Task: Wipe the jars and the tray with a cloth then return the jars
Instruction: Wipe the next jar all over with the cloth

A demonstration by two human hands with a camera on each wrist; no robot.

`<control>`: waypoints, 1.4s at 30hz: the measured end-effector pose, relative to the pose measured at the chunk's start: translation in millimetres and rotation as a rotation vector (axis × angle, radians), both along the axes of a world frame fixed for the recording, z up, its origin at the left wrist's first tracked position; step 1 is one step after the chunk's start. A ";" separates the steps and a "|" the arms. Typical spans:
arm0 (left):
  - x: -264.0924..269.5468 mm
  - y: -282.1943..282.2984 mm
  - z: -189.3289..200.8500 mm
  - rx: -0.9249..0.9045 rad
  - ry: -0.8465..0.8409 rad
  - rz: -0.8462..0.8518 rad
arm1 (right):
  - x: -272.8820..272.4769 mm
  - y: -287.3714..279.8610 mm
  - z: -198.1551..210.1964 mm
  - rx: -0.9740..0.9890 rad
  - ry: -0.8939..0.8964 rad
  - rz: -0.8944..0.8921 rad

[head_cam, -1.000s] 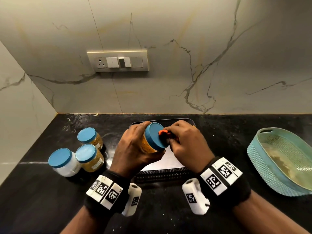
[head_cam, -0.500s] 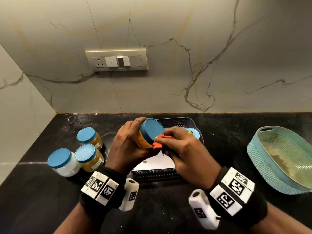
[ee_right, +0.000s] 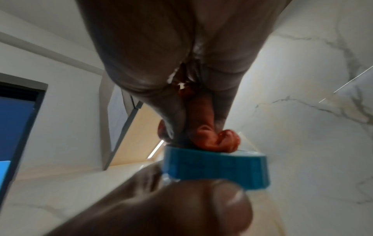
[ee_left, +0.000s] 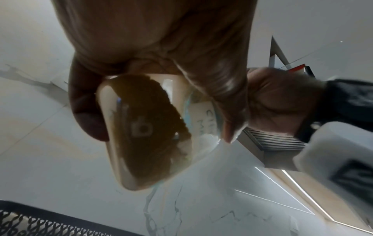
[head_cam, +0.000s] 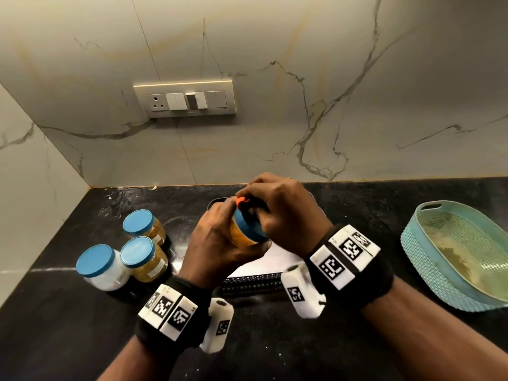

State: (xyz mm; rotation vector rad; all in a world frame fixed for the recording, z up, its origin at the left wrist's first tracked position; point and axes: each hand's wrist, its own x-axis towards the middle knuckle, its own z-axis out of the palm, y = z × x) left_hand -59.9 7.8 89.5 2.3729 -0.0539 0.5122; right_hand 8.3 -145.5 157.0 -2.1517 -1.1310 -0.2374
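Blue-lidded glass jar (head_cam: 245,231) of yellow powder tilted over black tray (head_cam: 255,281); left hand (head_cam: 220,248) fingers clamped round it, right hand (head_cam: 286,213) fingers pinching orange cloth (head_cam: 242,201) on lid.

Left of the tray: three jars (head_cam: 129,251) stand bunched together on the counter (head_cam: 68,325), so we find little way between them.
Tray: our hands and the held jar (head_cam: 244,232) hang over the black tray (head_cam: 255,281), covering most of its floor.
Right: the teal basket (head_cam: 428,273) blocks the counter's right end.
Between tray and basket: we see bare counter.
Front: bare counter lies under our wrists.
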 end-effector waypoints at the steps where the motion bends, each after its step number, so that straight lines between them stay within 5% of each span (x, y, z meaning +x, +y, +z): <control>1: 0.2 2.0 0.2 -0.014 -0.011 0.003 | -6.7 -0.5 -0.8 0.031 -0.009 0.048; 5: -3.3 14.7 -2.3 -0.103 -0.034 0.006 | -22.1 -25.1 -18.5 0.060 0.022 0.147; 10: -7.0 -1.2 -0.9 -0.126 -0.052 -0.044 | 5.5 -29.5 -20.3 0.067 0.009 -0.036; 18: 1.2 13.9 13.8 -0.104 -0.083 -0.017 | -18.6 -31.8 -11.4 0.180 0.044 0.139; 24: 1.5 -8.2 9.5 -0.141 -0.053 -0.073 | 16.2 -29.6 -10.9 0.144 0.024 -0.026; 32: 6.1 5.3 7.9 -0.227 -0.035 -0.075 | -9.4 -44.5 -20.1 0.179 0.043 0.157; 37: 6.7 -9.5 7.4 -0.182 -0.024 -0.080 | 16.2 -34.8 -16.1 0.210 0.051 0.024; 42: 8.0 1.5 16.8 -0.101 -0.041 -0.036 | -6.0 -22.9 -14.3 0.257 0.044 0.150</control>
